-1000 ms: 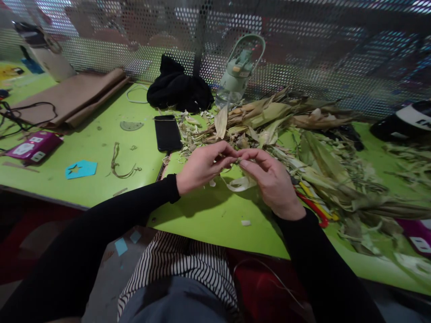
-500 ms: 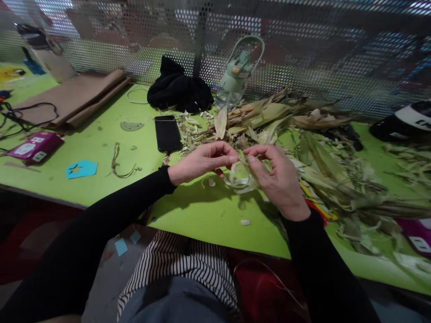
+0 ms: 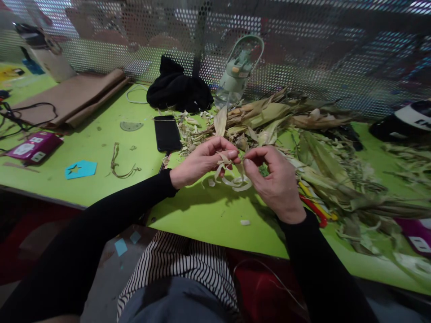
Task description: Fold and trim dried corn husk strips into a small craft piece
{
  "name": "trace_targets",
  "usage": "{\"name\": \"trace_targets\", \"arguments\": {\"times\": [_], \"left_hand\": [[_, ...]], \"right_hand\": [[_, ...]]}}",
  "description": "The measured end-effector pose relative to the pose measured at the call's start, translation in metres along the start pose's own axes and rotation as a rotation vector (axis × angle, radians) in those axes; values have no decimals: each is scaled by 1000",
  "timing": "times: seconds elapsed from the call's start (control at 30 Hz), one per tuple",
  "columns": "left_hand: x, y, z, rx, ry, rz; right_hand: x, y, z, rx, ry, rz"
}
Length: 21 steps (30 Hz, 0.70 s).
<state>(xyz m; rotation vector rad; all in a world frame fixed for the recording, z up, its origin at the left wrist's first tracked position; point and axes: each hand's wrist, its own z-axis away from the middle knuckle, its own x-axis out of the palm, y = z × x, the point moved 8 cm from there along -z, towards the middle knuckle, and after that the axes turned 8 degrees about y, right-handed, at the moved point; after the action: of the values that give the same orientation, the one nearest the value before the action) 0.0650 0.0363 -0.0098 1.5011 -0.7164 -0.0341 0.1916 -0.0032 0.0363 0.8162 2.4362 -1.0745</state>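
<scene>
Pale, curled strips of corn husk hang in loops between my two hands, above the green table. My left hand pinches the strips between thumb and fingertips. Close to it on the right, my right hand is closed with thumb and index finger pinched at an end of a husk strip. Just beyond both hands lies a heap of dried corn husks. Beside my right wrist are red and yellow handles, partly covered by husks.
A black phone, a black cloth and a green water bottle stand or lie behind my hands. Left are brown paper, a blue tag and a twisted cord. A perforated metal screen borders the table.
The husk loop has loosened and shifted left, with strip ends now spreading below my left fingers. My right hand has moved slightly, showing more of the red handle.
</scene>
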Motion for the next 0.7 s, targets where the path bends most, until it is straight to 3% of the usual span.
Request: {"name": "trace_targets", "arguments": {"times": [0.2,0.37,0.43,0.53,0.7], "left_hand": [[1,-5,0,-22,-9,9],[-3,-2,-2,3,11,58],[-6,-2,-3,-8,34,67],[-8,-5,-4,-48,55,87],[1,-10,-1,-172,25,134]], "right_hand": [[4,12,5,96,-15,-192],[-2,-8,-1,-133,-32,46],[-3,-9,-3,-160,-42,82],[-3,-1,-4,-60,-60,-26],[13,10,7,208,-130,-554]]}}
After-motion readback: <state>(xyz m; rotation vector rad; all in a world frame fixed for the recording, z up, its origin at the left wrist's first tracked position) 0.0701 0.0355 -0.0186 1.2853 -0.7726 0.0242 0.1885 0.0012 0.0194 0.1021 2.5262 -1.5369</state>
